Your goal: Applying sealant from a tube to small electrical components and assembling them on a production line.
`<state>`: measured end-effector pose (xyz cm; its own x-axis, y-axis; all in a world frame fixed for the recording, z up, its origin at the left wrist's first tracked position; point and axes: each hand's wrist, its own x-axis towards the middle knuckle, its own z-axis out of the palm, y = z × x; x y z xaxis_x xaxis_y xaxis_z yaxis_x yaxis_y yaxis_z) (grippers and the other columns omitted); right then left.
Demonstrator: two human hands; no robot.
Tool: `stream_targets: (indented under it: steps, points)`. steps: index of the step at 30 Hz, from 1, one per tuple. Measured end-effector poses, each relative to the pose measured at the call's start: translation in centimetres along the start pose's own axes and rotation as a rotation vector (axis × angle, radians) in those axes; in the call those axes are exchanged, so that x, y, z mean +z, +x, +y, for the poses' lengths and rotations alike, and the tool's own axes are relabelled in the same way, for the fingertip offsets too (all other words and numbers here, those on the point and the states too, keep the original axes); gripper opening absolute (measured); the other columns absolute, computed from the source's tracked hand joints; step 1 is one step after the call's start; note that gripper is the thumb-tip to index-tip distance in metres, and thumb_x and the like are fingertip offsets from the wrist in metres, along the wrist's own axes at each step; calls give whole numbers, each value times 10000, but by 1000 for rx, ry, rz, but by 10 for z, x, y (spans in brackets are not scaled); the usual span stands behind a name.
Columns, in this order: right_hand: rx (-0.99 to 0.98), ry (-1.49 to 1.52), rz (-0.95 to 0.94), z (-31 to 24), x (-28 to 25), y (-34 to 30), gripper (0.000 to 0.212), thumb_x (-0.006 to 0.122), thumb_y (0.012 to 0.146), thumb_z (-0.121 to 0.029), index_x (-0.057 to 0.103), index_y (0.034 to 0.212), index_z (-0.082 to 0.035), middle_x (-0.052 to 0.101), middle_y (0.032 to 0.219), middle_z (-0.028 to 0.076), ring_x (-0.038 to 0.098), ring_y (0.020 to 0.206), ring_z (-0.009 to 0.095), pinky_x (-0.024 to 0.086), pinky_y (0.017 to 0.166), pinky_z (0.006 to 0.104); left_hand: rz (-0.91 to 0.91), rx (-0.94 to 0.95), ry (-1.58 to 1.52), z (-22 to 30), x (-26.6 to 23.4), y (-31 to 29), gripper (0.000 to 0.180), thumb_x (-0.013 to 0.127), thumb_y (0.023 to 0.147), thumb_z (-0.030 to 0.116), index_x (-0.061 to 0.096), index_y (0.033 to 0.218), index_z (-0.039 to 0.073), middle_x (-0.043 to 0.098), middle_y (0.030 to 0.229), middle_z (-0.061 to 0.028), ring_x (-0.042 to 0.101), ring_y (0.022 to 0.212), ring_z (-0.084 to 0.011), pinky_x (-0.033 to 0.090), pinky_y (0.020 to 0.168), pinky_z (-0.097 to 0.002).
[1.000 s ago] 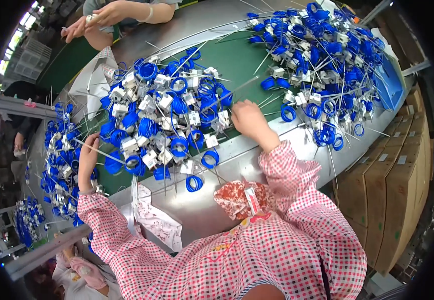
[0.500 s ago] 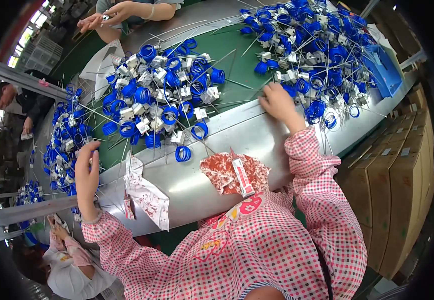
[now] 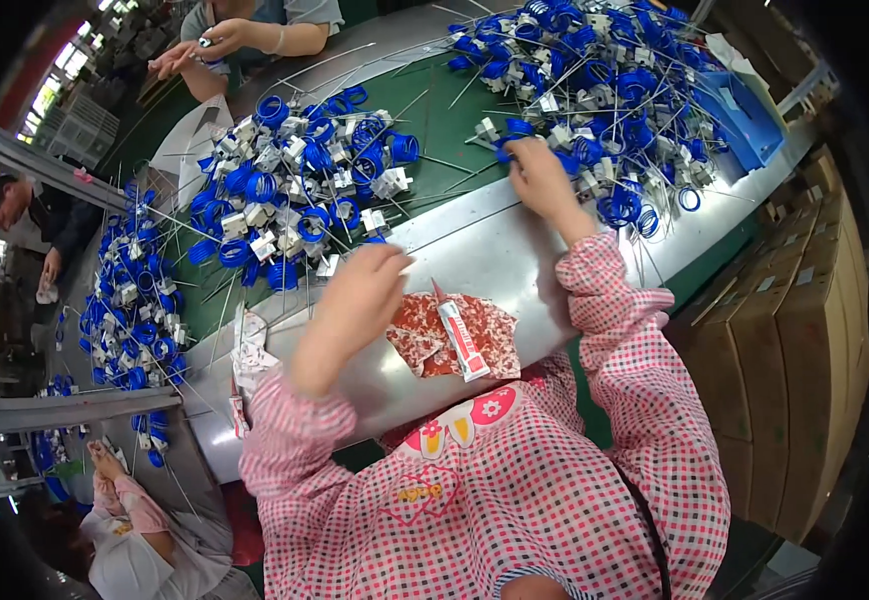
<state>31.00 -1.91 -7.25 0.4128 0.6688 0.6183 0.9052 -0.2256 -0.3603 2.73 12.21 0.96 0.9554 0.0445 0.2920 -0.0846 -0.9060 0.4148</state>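
Observation:
My right hand point(image 3: 547, 183) is at the near edge of the right-hand pile point(image 3: 605, 90), fingers bent and pinched on a blue coil point(image 3: 518, 128) with a white block and thin metal stem. My left hand point(image 3: 360, 300) hangs above the metal table edge, loosely spread, pointing right, nothing visible in it. Just beyond it lies the middle pile of blue coils with white blocks point(image 3: 295, 185). Between my arms, a white and red tube point(image 3: 465, 345) with a pointed tip rests on a red-stained cloth point(image 3: 500, 335).
Left of my left arm lies a stained white cloth point(image 3: 253, 355) beside another tube point(image 3: 239, 415). More coils are heaped at the left point(image 3: 135, 300). A blue bin point(image 3: 745, 125) stands at the right pile; cardboard boxes point(image 3: 795, 360) stack at the right. Other people work across and to the left.
My left hand has swung rightward from the left pile to above the table edge before the middle pile. My right hand has closed on a coil at the right pile.

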Motion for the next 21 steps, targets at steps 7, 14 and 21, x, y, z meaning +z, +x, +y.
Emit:
stream_targets:
  steps: [7,14,21]
  points:
    - [-87,-430,-27,2,40,0,220,538,689,-105,592,900,-78,493,992,84,444,978,274,369,810,399,109,-60,379,-54,101,80,360,516,752,92,490,1105,28,492,1106,-164,461,1060,-320,401,880,-378]
    - [42,-277,-68,-5,29,12,283,530,701,-66,557,982,-45,478,1076,131,419,1045,308,366,865,396,136,44,304,-66,87,40,363,468,731,17,488,1092,-12,488,1109,-167,459,1055,-322,389,893,-365]
    - [-182,414,-741,-122,-31,-88,357,566,679,-77,534,1034,-56,546,1020,100,528,908,287,441,751,382,306,-58,90,-35,20,-3,295,491,696,-64,541,980,-2,537,994,-141,507,941,-307,431,796,-367]
